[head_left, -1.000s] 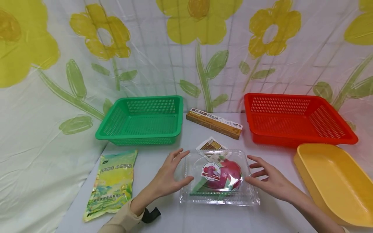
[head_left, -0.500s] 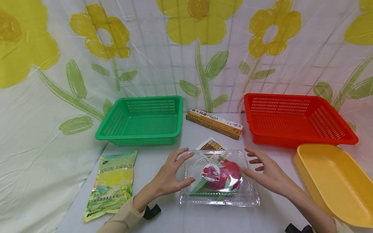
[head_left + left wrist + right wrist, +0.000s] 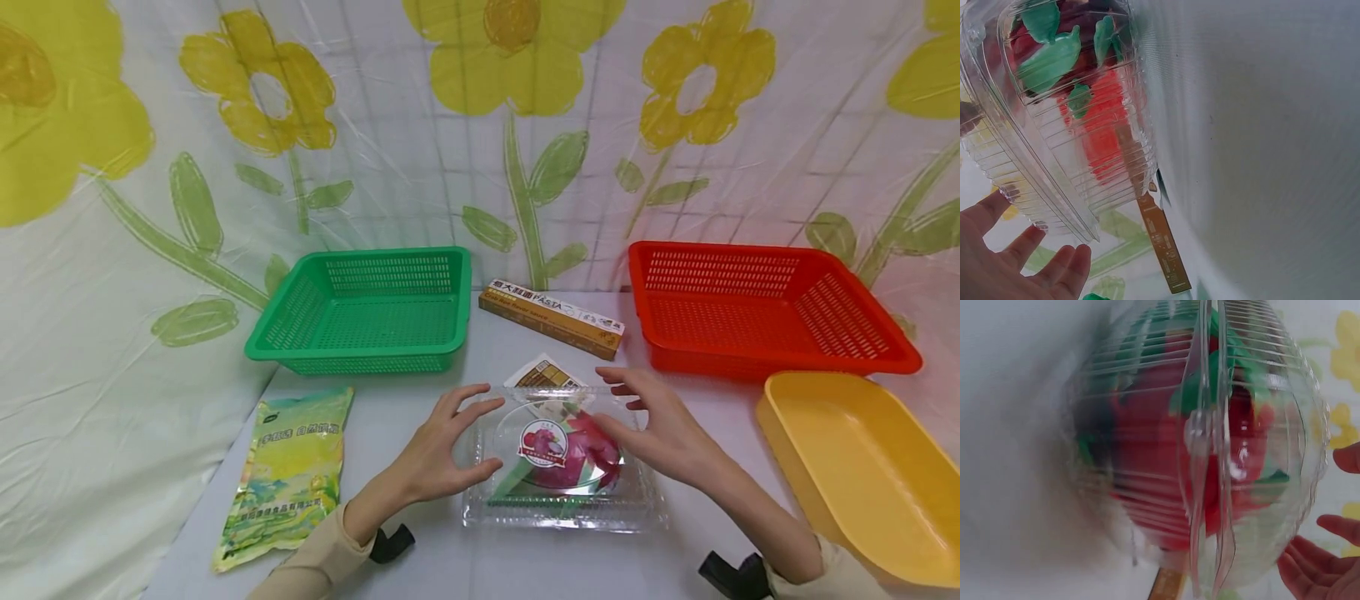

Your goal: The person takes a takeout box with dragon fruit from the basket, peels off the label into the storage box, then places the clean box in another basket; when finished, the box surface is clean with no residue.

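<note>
A transparent clamshell box (image 3: 498, 500) with a round fruit sticker on its lid lies in front of me. Through the plastic shows a magenta dragon fruit (image 3: 558, 471) with green scales. My left hand (image 3: 429, 454) is at the box's left side, fingers spread and loosely bent; in the left wrist view some fingertips (image 3: 1007, 190) meet or nearly meet the clear wall. Over the box's right part hovers my right hand (image 3: 667, 433), thumb and fingers apart. Whether it touches the lid I cannot tell. Neither hand grips anything.
Behind the box lie a printed packet (image 3: 545, 372) and a long pasta box (image 3: 551, 318). A green basket (image 3: 356, 364) stands back left, a red basket (image 3: 750, 360) back right. A yellow tub (image 3: 795, 475) is at right, a yellow-green bag (image 3: 292, 475) at left.
My right hand has moved left and away from me, from beside the box to over its right part. The left hand has barely shifted; the box stays in place.
</note>
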`<state>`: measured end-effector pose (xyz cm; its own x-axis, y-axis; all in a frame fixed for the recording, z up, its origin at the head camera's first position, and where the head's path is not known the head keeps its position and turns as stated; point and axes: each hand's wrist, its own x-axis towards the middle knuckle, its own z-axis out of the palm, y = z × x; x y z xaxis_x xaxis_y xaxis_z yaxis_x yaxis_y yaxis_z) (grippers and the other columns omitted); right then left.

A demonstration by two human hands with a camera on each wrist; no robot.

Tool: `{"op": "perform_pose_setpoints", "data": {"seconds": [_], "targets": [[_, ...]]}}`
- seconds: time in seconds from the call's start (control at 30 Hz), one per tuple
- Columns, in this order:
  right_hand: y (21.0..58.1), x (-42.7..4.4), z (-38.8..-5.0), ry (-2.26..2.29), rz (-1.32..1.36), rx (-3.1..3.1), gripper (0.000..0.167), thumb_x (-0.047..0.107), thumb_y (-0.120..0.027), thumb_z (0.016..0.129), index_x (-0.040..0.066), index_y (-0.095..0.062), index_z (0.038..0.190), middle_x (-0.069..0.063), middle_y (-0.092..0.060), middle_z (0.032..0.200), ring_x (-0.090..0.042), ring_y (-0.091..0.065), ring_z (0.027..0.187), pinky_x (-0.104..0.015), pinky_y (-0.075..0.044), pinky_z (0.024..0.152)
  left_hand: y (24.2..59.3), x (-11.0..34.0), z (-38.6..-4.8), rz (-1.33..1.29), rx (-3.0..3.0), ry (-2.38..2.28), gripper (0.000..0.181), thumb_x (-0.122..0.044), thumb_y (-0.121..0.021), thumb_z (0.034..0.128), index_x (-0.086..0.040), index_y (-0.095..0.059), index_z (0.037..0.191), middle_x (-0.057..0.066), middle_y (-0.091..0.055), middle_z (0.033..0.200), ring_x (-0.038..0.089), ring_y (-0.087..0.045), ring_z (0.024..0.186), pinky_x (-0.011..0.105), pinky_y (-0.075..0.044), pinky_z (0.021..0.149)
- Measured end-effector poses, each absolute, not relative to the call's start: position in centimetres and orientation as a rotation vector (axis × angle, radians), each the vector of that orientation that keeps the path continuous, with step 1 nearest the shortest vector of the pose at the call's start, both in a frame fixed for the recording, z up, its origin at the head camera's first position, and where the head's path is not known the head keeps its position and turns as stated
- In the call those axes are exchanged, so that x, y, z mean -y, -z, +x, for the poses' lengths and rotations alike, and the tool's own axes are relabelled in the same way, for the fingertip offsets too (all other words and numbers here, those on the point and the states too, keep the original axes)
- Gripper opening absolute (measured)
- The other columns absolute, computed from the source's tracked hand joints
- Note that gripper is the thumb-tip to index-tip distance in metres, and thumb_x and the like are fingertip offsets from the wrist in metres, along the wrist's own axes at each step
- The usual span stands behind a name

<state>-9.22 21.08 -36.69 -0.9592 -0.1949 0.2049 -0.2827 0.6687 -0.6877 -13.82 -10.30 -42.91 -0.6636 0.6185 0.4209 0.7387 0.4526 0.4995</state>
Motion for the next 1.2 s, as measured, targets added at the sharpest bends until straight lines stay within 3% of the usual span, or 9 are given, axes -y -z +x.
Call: {"op": "perform_pose_setpoints", "data": {"seconds": [0.27,0.53,0.97,1.2], "targets": [[36.3,-19.6,-10.0,-1.231,0.492,2.786,0.057,0.026,-0.079,0.083,0.011,-0.057,0.134,-0.008,-0.062,0.126,-0.027,-0.060,0.108,-0.048,-0.054,0.086,42.6,10.3,-14.3,-1.253,2.508,0.986,0.071,-0.041,-0.075,0.0791,-0.022,-0.050,0.143,0.006,-0.039,0.150,0.024,-0.036,0.137,0.055,-0.045,0.097],[36.2,-18.6,-10.4,-1.277,0.650,2.902,0.049,0.023,-0.078,0.084,0.008,-0.061,0.128,-0.008,-0.068,0.112,-0.028,-0.065,0.101,-0.041,-0.057,0.082,42.6,10.0,-15.2,-1.336,2.486,0.949,0.069,-0.043,-0.074,0.0794,-0.018,-0.053,0.141,0.007,-0.042,0.148,0.023,-0.039,0.136,0.054,-0.040,0.103],[36.2,-17.3,-10.2,-1.041,0.654,2.978,0.053,0.026,-0.083,0.079,0.014,-0.064,0.126,-0.004,-0.069,0.109,-0.018,-0.061,0.094,-0.028,-0.056,0.073,42.6,9.9,-15.6,-1.373,2.515,0.995,0.068,-0.040,-0.074,0.0804,-0.020,-0.053,0.142,0.005,-0.039,0.150,0.020,-0.037,0.137,0.051,-0.044,0.101],[36.4,-16.8,-10.2,-1.054,0.693,2.956,0.052,0.024,-0.082,0.080,0.012,-0.064,0.127,-0.001,-0.070,0.105,-0.017,-0.063,0.093,-0.032,-0.056,0.075,42.6,9.9,-15.5,-1.365,2.547,0.998,0.068,-0.041,-0.075,0.0804,-0.022,-0.053,0.142,0.005,-0.039,0.150,0.019,-0.036,0.136,0.051,-0.045,0.100]]}}
